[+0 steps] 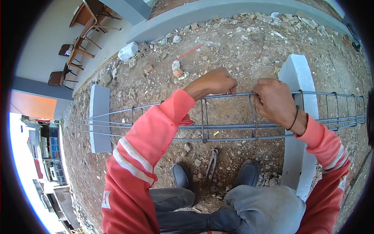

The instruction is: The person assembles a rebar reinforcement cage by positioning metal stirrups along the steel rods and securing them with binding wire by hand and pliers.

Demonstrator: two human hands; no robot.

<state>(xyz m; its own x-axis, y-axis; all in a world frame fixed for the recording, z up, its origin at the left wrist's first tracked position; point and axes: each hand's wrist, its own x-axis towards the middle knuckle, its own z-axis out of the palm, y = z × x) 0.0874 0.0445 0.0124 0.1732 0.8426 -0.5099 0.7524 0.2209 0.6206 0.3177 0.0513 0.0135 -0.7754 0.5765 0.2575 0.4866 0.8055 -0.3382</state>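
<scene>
A long rebar cage (pixel 230 126), made of steel bars with square stirrups, lies crosswise in front of me. My left hand (pixel 218 82) is curled closed just above its far top bar; what its fingers hold, if anything, is hidden. At the same bar, beside a stirrup (pixel 252 113), the bent fingers of my right hand (pixel 274 101) are pinched together. Whatever is in that pinch is too small to make out. Between my shoes, a pair of pincers (pixel 211 167) lies on the ground with its jaws toward the cage.
Two grey blocks, one at left (pixel 100 117) and one at right (pixel 298 156), support the cage. Rubble and stones cover the dirt ground (pixel 156 78). A low wall (pixel 202 15) runs behind; chairs (pixel 58 77) and a table (pixel 76 48) stand at upper left.
</scene>
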